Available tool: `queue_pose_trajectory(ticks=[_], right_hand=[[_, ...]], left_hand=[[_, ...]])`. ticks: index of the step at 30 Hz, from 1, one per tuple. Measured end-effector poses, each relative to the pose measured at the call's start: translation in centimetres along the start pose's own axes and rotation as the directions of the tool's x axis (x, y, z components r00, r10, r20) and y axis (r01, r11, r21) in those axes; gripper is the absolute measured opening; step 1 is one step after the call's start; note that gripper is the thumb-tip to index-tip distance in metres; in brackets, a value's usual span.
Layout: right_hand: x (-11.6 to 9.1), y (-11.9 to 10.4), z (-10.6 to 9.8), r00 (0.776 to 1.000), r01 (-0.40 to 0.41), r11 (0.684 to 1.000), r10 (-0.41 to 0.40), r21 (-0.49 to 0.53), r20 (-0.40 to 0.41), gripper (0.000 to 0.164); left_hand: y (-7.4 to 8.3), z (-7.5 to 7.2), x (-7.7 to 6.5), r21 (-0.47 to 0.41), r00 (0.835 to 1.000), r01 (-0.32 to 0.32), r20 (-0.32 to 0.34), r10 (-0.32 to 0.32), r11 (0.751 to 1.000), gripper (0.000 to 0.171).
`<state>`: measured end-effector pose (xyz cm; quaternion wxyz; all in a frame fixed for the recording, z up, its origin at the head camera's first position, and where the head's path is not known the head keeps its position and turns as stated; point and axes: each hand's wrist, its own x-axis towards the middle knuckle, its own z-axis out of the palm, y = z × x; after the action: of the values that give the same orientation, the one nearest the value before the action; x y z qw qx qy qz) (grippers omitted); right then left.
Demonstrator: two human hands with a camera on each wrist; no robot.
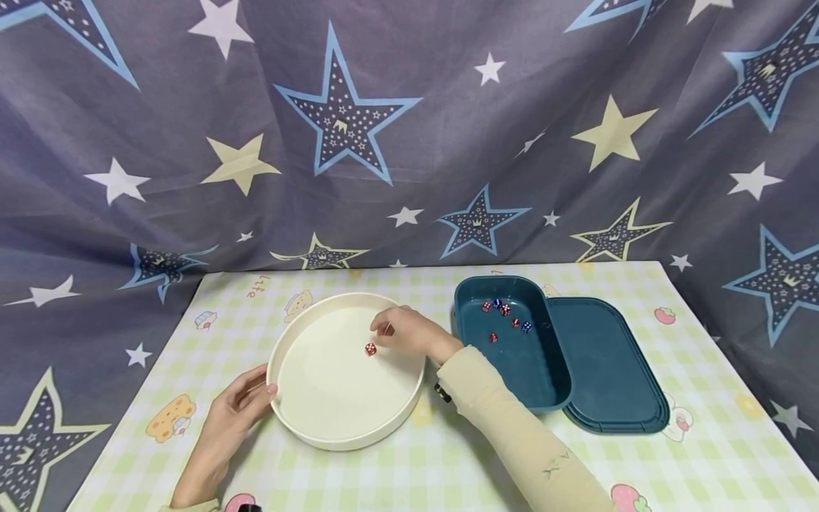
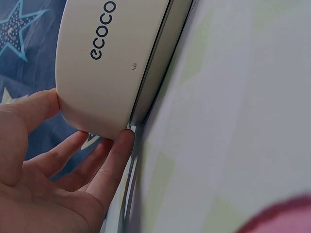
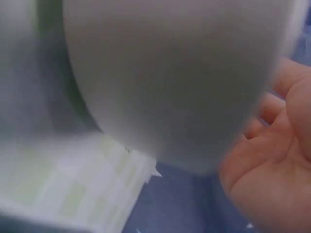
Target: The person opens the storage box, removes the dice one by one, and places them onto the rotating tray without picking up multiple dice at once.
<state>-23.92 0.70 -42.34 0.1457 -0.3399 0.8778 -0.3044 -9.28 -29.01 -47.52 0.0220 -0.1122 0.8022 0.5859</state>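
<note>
A round cream tray [image 1: 339, 398] rests on the table, with the word "ecoco" on its outer wall in the left wrist view. My left hand [image 1: 233, 419] grips its left side, thumb on the rim and fingers against the outer wall [image 2: 107, 82]. Over the right part of the tray is my right hand [image 1: 409, 331], its fingers loosely bent and nothing visible held between them. One red die [image 1: 370, 349] shows just below those fingertips. Blurred tray wall fills much of the right wrist view, beside the right palm [image 3: 272, 165].
Right of the tray stands a dark teal box [image 1: 531, 377] holding several red and blue dice [image 1: 505, 310]. A matching teal lid [image 1: 608, 363] lies against its right side. The checked tablecloth [image 1: 723, 427] ends at a star-patterned curtain [image 1: 422, 142] behind.
</note>
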Motion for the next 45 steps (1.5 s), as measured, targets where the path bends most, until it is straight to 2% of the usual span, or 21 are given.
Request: queue_pose_trajectory(ticks=[8,16,23,35,45], right_hand=[[-1.3,0.2,-2.2,0.999,0.027,1.000,-0.028,-0.015,-0.030,0.026],[-2.0,-0.7,-3.7,0.996,0.060,0.998,-0.062,-0.020,-0.063,0.023],[-3.1,-1.1,-5.2,0.994,0.033,0.999,-0.034,-0.012,-0.105,0.025],[-5.3,0.5,-7.2,0.989,0.009,1.000,-0.009,0.001,-0.144,0.025],[-7.1,2.3,-8.0,0.982,-0.009,0.998,0.019,0.056,-0.188,0.023]], left_hand=[[0.2,0.1,0.0,-0.001,1.000,0.021,0.002,-0.021,1.000,0.070],[0.2,0.1,0.0,-0.003,1.000,0.017,-0.001,-0.017,1.000,0.069],[0.1,0.0,0.1,-0.011,1.000,0.013,0.000,-0.013,1.000,0.067],[0.2,0.1,0.0,-0.011,1.000,0.003,0.000,-0.003,1.000,0.067],[0.0,0.1,0.1,-0.006,1.000,0.009,-0.010,-0.009,1.000,0.067]])
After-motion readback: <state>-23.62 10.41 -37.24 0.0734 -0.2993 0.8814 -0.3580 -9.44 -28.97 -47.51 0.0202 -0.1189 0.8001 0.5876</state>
